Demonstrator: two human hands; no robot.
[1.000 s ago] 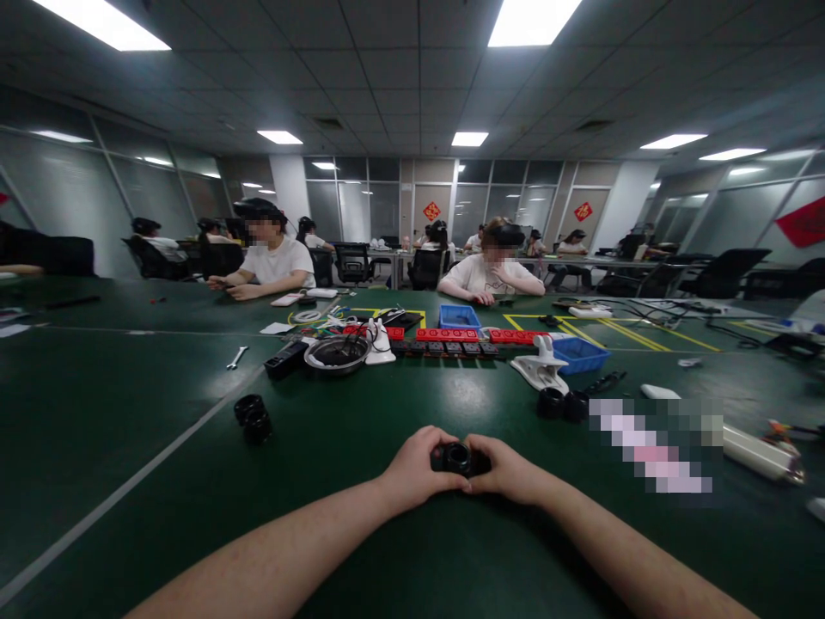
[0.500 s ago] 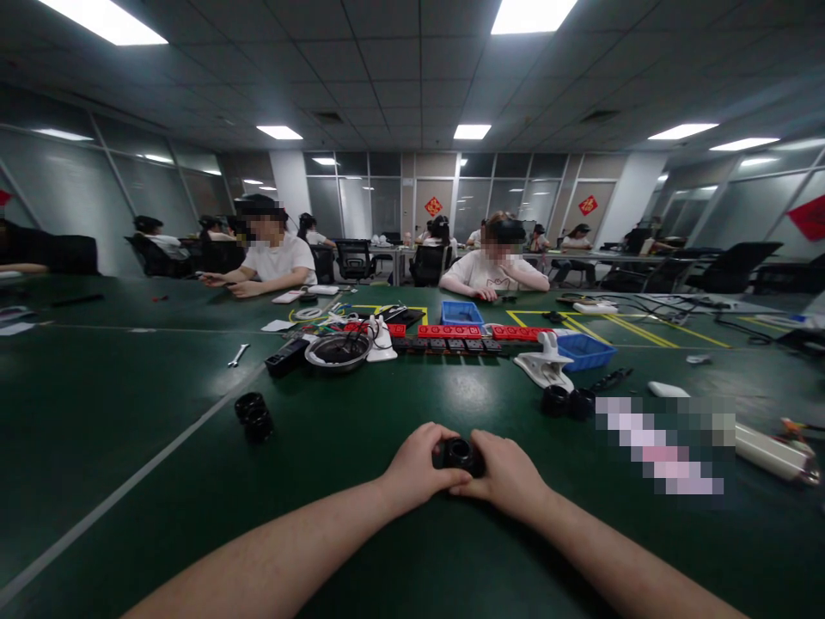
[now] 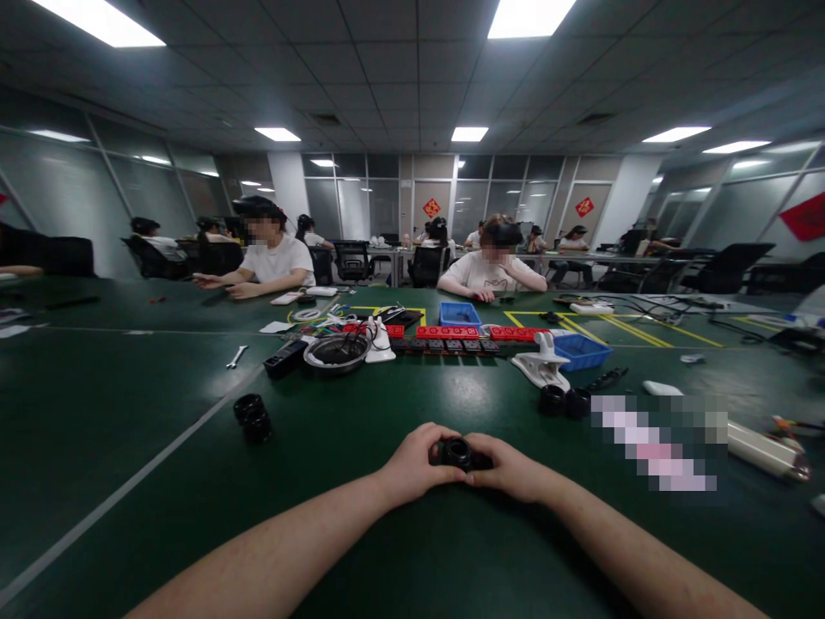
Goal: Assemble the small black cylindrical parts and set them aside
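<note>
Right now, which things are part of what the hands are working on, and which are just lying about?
In hand:
small black ring-shaped part, held between left hand and right hand

Lying about:
black rings
wrench
metal bowl
white clamp
blue bin

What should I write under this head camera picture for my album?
Left hand and right hand grip a small black ring part over a green table.

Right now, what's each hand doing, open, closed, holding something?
Left hand: closed on the small black ring-shaped part, gripping its left side.
Right hand: closed on the same part, gripping its right side.
</note>
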